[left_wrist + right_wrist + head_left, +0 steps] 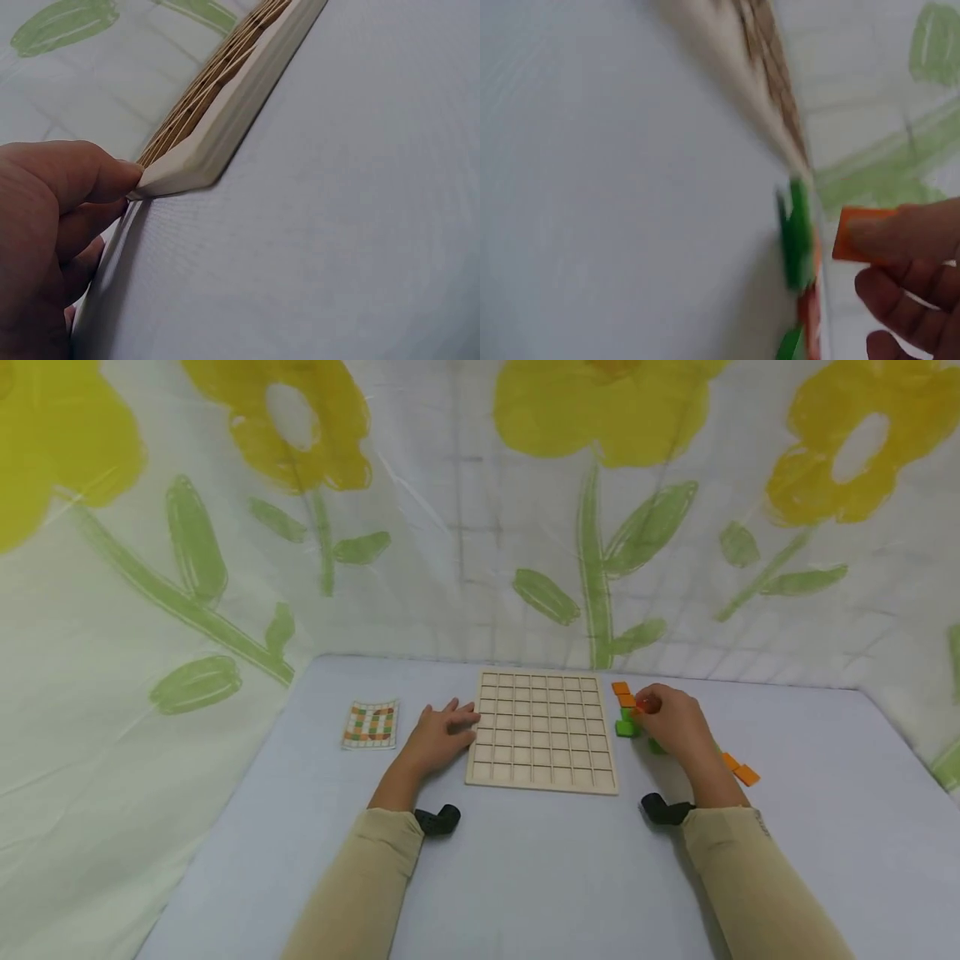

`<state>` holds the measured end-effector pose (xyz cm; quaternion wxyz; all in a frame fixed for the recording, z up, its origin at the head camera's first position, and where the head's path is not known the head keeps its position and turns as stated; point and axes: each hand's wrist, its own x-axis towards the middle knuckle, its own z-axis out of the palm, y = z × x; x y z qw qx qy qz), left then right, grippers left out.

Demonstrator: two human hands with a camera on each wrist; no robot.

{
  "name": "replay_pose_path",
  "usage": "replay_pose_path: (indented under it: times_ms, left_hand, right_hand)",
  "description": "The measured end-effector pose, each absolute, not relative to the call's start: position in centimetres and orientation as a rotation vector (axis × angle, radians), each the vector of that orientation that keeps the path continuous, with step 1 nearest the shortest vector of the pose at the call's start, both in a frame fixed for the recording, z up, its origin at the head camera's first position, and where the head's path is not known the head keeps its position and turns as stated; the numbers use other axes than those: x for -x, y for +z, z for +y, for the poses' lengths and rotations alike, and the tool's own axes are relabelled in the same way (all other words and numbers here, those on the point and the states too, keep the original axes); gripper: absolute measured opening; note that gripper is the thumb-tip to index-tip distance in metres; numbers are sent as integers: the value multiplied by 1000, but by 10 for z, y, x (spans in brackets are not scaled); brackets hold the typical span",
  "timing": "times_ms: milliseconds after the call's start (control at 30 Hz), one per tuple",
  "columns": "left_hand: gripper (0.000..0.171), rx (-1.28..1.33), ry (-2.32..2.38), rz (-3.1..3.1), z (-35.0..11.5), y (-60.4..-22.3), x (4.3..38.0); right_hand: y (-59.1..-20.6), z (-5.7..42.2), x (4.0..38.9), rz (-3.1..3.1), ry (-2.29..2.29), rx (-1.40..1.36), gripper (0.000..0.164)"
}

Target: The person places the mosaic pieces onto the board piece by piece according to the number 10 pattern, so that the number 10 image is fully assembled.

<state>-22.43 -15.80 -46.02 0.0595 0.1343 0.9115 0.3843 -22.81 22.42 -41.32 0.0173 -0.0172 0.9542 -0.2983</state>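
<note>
A pale wooden grid board [543, 731] lies on the table, its square cells bare. At its left edge is my left hand [438, 739], fingers spread and tips touching the frame; in the left wrist view the thumb [112, 176] touches the board's rim [225, 142]. To the right of the board, my right hand [675, 722] pinches an orange square tile [847, 238] between thumb and fingers, above the other tiles. Around that hand lie orange tiles [621, 688] and green tiles [626, 728], some partly hidden beneath it. A red piece [808, 311] shows blurred in the right wrist view.
A small card [371, 724] printed with a coloured grid pattern lies left of the board. More orange tiles [747, 775] lie beside the right forearm. Behind the white table [540, 877] hangs a white cloth [450, 543] with yellow flowers.
</note>
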Motion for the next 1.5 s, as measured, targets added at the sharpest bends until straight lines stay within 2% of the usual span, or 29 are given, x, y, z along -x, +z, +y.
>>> replay_pose_path:
  times_ms: [300, 567, 833, 1133, 1333, 1433, 1500]
  left_hand:
    - [36, -406, 1210, 2752, -153, -460, 223]
    - [36, -412, 1263, 2730, -150, -460, 220]
    - [35, -392, 1267, 2725, -149, -460, 219]
    - [36, -386, 1202, 2747, -150, -456, 222]
    - [37, -379, 1201, 2729, -154, -455, 222]
    - [37, -390, 1209, 2728, -154, -456, 222]
    - [36, -383, 1202, 2728, -155, -455, 222]
  right_hand:
    - [-398, 170, 278, 2796, -1012, 325, 22]
    - [-410, 148, 297, 2839, -900, 394, 18]
    - [-413, 141, 301, 2841, -817, 385, 13]
    - [-403, 168, 291, 2792, -947, 334, 28]
    - [-411, 162, 291, 2717, -616, 600, 37]
    - [-411, 158, 286, 2713, -455, 700, 36]
    - [-407, 159, 282, 2710, -456, 668, 37]
